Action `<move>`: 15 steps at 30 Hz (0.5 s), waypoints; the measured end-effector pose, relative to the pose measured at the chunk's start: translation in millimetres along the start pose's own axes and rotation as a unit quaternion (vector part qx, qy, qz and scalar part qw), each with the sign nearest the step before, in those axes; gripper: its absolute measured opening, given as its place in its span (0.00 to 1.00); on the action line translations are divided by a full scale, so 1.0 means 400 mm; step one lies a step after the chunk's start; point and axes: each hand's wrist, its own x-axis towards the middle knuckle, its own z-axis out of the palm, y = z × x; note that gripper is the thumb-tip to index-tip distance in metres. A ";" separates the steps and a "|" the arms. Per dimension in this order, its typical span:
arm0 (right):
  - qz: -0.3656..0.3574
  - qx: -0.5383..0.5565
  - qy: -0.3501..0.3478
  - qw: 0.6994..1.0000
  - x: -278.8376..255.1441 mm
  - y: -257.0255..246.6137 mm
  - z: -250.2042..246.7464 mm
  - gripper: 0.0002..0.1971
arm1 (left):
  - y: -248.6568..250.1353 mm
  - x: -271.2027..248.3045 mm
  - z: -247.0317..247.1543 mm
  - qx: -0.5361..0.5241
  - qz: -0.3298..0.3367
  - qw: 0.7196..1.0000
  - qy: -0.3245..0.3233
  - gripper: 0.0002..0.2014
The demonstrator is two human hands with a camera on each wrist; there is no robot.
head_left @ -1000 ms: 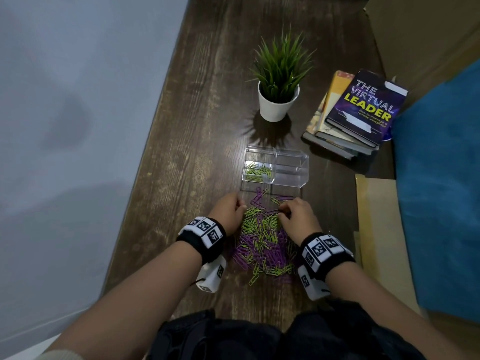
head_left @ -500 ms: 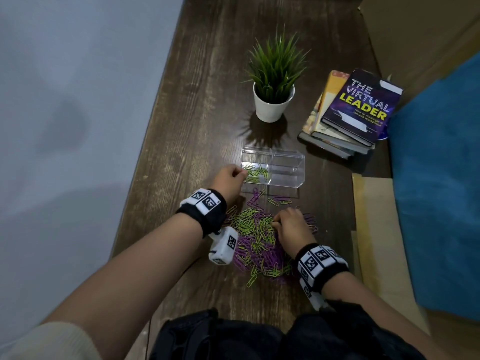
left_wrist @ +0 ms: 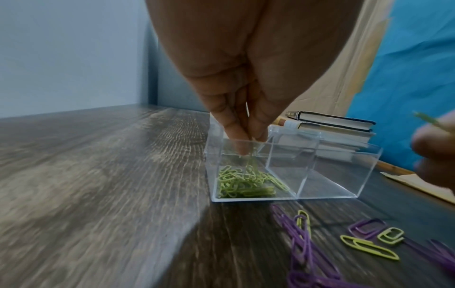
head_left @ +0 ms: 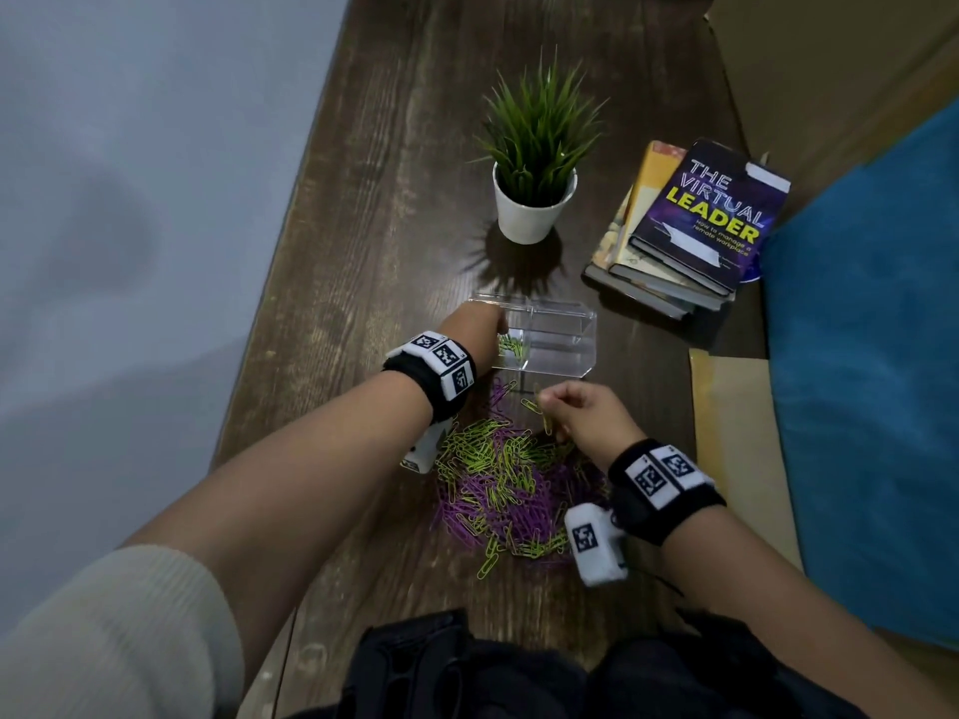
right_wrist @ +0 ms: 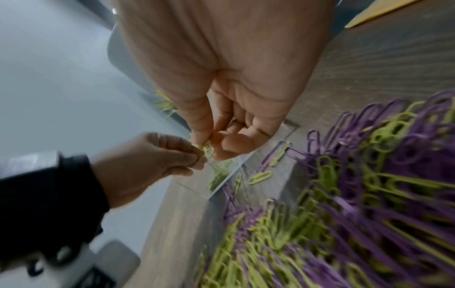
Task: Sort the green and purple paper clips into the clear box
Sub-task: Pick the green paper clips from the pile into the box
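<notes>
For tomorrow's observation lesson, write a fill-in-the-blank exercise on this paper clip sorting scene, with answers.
1. The clips already in the clear box are all ____.
2. The box's right compartment holds ____ clips.
3. The left hand reaches into the box's ____ compartment.
4. The right hand pinches a ____ clip above the mixed pile.

Answers: green; no; left; green

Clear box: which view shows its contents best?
Left wrist: the clear box shows green clips left of the divider, nothing to its right. Head view: left hand partly covers it. Right wrist: a blurred corner only.
</notes>
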 end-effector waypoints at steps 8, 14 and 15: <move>-0.066 -0.038 0.092 0.993 0.118 -0.117 0.013 0.04 | -0.025 -0.151 0.047 -0.194 -0.057 0.966 0.159 0.08; -0.161 -0.255 0.102 0.948 0.199 -0.170 0.076 0.06 | -0.059 -0.256 0.150 -0.138 -0.077 0.986 0.052 0.05; -0.174 -0.279 0.099 0.939 0.202 -0.172 0.083 0.06 | -0.062 -0.264 0.159 -0.123 -0.071 0.989 0.045 0.05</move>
